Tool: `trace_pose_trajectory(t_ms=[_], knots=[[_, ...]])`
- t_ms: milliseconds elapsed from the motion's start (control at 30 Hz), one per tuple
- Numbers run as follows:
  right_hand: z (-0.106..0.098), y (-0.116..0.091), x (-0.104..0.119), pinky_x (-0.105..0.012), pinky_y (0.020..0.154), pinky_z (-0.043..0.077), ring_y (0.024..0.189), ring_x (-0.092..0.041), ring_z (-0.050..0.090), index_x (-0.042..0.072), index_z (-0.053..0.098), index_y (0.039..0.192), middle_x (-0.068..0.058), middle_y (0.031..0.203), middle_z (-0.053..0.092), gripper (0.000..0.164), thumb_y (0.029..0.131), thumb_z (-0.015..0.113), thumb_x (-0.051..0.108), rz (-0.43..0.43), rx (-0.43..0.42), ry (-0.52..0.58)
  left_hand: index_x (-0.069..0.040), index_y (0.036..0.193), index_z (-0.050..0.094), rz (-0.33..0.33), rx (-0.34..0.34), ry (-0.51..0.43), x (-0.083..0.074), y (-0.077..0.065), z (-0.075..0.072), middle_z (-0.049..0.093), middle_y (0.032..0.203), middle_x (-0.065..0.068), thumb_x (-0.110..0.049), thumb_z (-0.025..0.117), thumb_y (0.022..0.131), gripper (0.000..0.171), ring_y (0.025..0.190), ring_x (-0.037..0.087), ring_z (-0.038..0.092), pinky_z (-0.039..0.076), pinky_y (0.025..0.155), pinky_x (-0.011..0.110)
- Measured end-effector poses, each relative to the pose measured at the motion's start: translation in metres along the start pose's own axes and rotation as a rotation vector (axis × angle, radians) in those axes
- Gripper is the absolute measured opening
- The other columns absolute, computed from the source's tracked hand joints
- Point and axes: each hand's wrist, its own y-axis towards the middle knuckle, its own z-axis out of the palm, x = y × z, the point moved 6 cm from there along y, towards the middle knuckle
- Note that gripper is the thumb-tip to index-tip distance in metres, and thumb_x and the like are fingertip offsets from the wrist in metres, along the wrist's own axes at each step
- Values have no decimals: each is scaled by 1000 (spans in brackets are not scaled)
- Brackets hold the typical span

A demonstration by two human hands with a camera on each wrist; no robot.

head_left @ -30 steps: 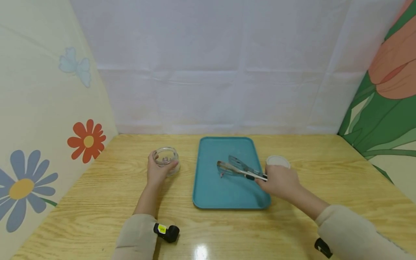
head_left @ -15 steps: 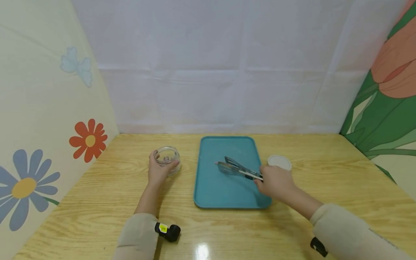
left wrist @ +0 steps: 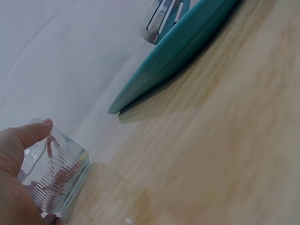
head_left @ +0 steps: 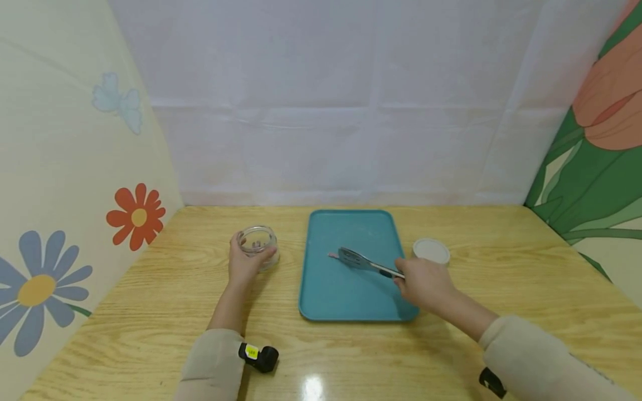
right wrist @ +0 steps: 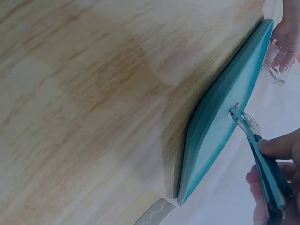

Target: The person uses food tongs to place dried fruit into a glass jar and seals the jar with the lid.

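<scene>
My left hand (head_left: 244,267) grips a clear glass jar (head_left: 271,259) standing on the table left of the tray. Small pinkish-brown pieces (left wrist: 61,177) lie inside the jar, seen through its ribbed wall in the left wrist view. My right hand (head_left: 428,282) holds metal tongs (head_left: 368,263) with slotted heads, low over the blue-green tray (head_left: 351,303). The tongs' arms are squeezed nearly together. A small pink piece (head_left: 332,255) shows right at their tips; whether the tongs pinch it or only touch it, I cannot tell.
A round white lid (head_left: 431,252) lies on the wooden table (head_left: 321,351) just right of the tray, beyond my right hand. A white cloth backdrop (head_left: 351,156) rises behind the table, with flower-painted panels at both sides.
The tongs have swung from spread arms to nearly closed, their tips by the pink piece, which now lies farther up and left on the tray. My left hand keeps its hold on the jar.
</scene>
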Motion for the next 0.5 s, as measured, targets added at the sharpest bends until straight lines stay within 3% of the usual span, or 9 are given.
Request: trace_pose_trajectory(t_ms=[500], knots=[[-2,-5,-8,-25,36,26,43,-11,34,16,38,60,6,50,35,32,75,65,18,11,-6,38,-11,138,8,10,5,-2,-1,0,1,19,137,16,-28,74,67,99,122,34,19,20,98,44]])
